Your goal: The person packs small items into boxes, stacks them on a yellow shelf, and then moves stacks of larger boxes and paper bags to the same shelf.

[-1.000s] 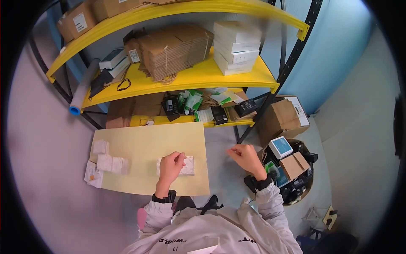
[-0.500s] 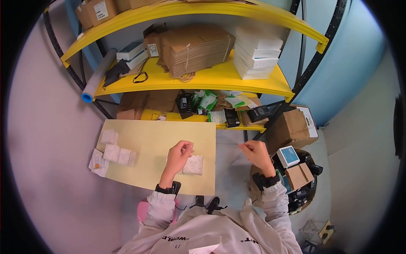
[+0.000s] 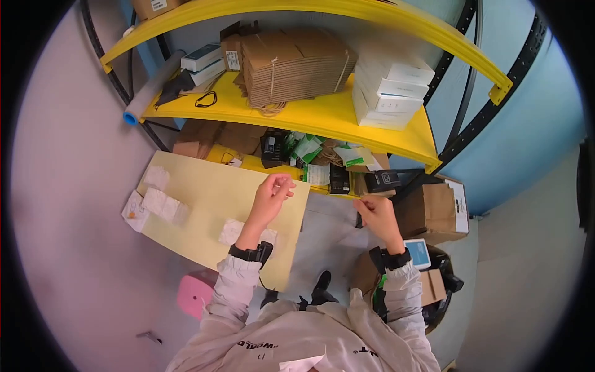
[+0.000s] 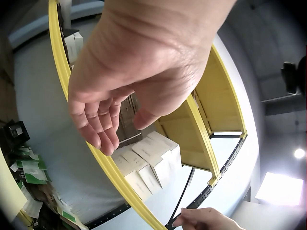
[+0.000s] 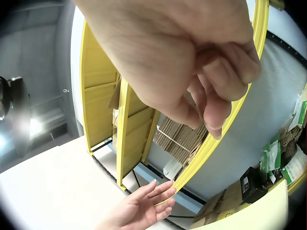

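Observation:
In the head view my left hand (image 3: 266, 203) is held up over the right part of the pale yellow table (image 3: 204, 186). Its fingers are loosely bent and hold nothing, which the left wrist view also shows. Below that forearm, two white wrapped packets (image 3: 231, 231) lie near the table's front, partly hidden by the arm. My right hand (image 3: 380, 218) hovers over the floor, right of the table. Its fingers (image 5: 216, 112) curl loosely, with no object among them. Several more white packets (image 3: 162, 205) sit at the table's left side, beside a flat white box (image 3: 134, 212).
A yellow shelf (image 3: 297, 121) behind the table carries stacked flat cardboard (image 3: 297, 68) and white boxes (image 3: 390, 93). Black boxes and green-white packets (image 3: 308, 149) fill its lower level. Cartons (image 3: 437, 211) stand at right. A pink stool (image 3: 195, 296) is at lower left.
The head view has turned, so the table now appears slanted and the pink stool shows more fully. My left hand now appears farther above the front packets. Both hands stay raised and hold nothing.

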A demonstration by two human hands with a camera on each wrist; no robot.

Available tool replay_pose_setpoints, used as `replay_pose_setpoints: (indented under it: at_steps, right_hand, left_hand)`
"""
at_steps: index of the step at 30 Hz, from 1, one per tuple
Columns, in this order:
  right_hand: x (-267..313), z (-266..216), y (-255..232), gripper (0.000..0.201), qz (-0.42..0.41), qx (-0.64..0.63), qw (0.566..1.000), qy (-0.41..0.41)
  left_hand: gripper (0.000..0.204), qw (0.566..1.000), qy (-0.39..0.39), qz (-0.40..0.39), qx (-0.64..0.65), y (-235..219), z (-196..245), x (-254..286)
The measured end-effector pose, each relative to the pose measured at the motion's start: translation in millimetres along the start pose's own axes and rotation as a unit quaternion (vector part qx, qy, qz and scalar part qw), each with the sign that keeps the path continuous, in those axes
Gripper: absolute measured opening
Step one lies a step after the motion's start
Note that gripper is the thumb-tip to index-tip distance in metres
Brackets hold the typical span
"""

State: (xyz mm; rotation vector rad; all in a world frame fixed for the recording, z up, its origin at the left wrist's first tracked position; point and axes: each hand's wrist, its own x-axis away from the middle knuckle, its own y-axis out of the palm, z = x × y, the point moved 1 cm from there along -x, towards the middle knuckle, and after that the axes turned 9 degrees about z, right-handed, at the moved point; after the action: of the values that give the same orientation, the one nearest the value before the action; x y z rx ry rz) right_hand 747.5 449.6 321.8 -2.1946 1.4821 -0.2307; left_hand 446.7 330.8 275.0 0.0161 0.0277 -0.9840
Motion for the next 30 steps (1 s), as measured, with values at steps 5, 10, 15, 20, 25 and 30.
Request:
replay_pose_setpoints:
  at_steps: [5, 10, 15, 20, 25, 30]
  right_hand:
    - [-34.8, 22.5, -27.1, 0.027, -0.045, -0.028, 0.998, -0.038]
    - [-56.9, 30.5, -46.6, 0.026, -0.066, -0.053, 0.995, -0.059]
    - [-81.7, 36.3, -40.4, 0.022, -0.061, -0.109, 0.991, -0.049]
    - [-111.5, 42.6, -18.3, 0.022, -0.07, -0.131, 0.986, -0.077]
    - [-142.7, 32.7, 7.2, 0.032, -0.035, -0.162, 0.981, -0.099]
    - [-184.0, 14.4, 30.3, 0.057, -0.015, -0.159, 0.982, -0.102]
  left_hand:
    - [0.038, 0.998, -0.013, 0.067, 0.01, 51.5, 18.6, -17.1]
    - [0.062, 0.98, -0.043, 0.144, 0.131, 81.8, 35.0, -49.9]
    - [0.112, 0.954, -0.063, 0.16, 0.246, 88.7, 50.8, -91.3]
    - [0.127, 0.922, -0.076, 0.205, 0.319, 90.8, 55.4, -134.0]
    - [0.139, 0.89, -0.1, 0.228, 0.383, 84.6, 64.1, -179.6]
    - [0.133, 0.907, -0.033, 0.212, 0.361, 79.6, 78.3, -218.5]
